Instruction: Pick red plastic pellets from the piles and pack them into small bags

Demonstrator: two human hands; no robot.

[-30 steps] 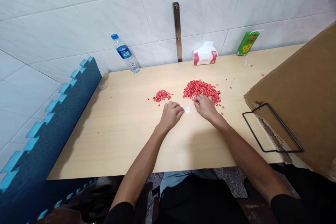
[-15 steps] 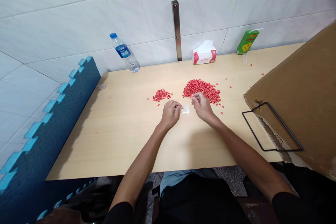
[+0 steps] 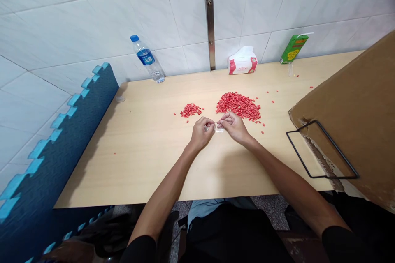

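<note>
My left hand (image 3: 202,131) and my right hand (image 3: 233,126) meet near the middle of a pale wooden table (image 3: 148,148), fingers pinched together. Between them sits a small clear plastic piece (image 3: 218,128), which both hands seem to pinch. Whether the right hand also holds a red piece is hidden. A large pile of small red pellets (image 3: 238,105) lies just beyond my right hand. A smaller red pile (image 3: 191,110) lies beyond my left hand. Stray red pellets are scattered to the right.
A water bottle (image 3: 146,59), a tissue pack (image 3: 242,62) and a green drink carton (image 3: 292,48) stand along the tiled wall. A cardboard sheet (image 3: 354,107) with a black wire frame (image 3: 321,152) fills the right. Blue foam mat (image 3: 52,148) leans at the left.
My right hand drew back from the big red pile toward my left hand. Both hands now pinch together at the clear piece, slightly raised.
</note>
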